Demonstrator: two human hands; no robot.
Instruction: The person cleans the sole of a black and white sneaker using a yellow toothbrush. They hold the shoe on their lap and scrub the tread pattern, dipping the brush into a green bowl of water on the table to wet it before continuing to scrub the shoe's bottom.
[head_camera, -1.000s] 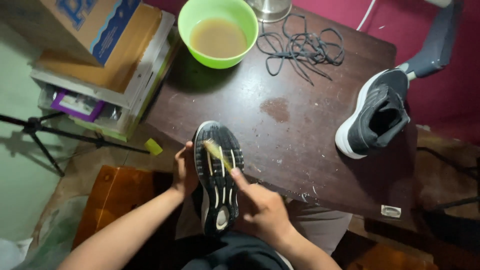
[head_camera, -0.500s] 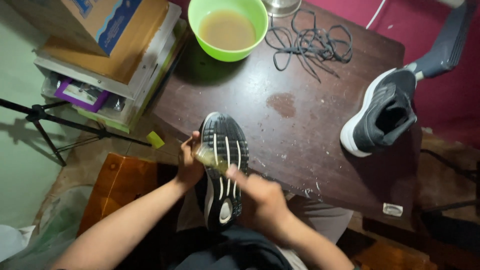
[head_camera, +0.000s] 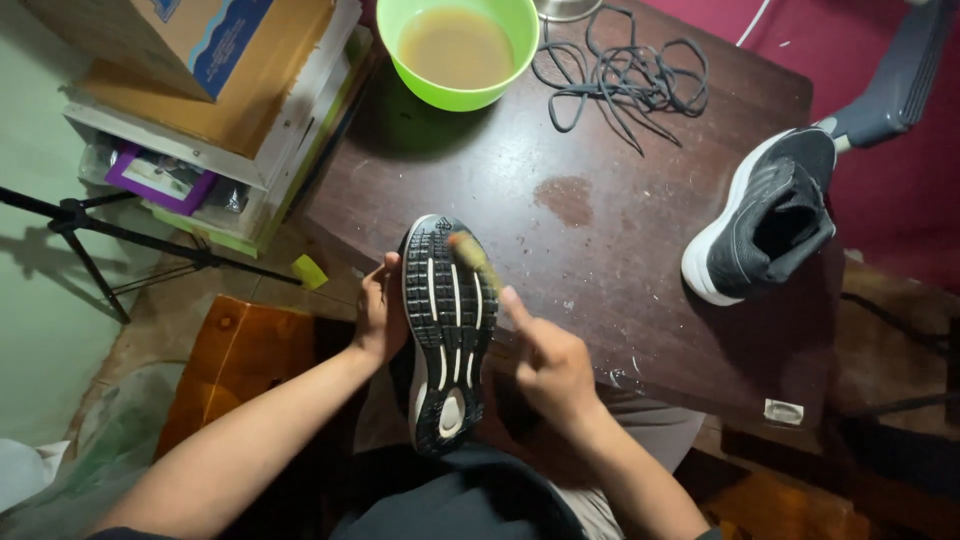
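Two bare hands work one black trainer turned sole-up (head_camera: 447, 330), which I take as the landmark. It lies closest to me, over the lap at the near edge of the dark brown wooden table (head_camera: 600, 250), its long axis running from heel at my body to toe pointing away. My left hand (head_camera: 378, 318) clasps the shoe's left flank, fingers curled shut around the edge of the white-striped sole. My right hand (head_camera: 548, 362) sits just right of the shoe, fingers closed on the handle of a small yellowish brush (head_camera: 470, 255); the brush reaches up and leftward so its head touches the sole near the toe. The bristle end thus lies ahead and to the left of the right fingers, across the shoe's long axis, and the right hand is the nearer one to it. Beyond the toe, a dark wet patch (head_camera: 565, 198) marks the tabletop. Far right of the shoe stands its upright black-and-white partner (head_camera: 765, 222). Farther off lie loose grey laces (head_camera: 622, 72) and a lime-green plastic bowl of murky brown water (head_camera: 458, 48).
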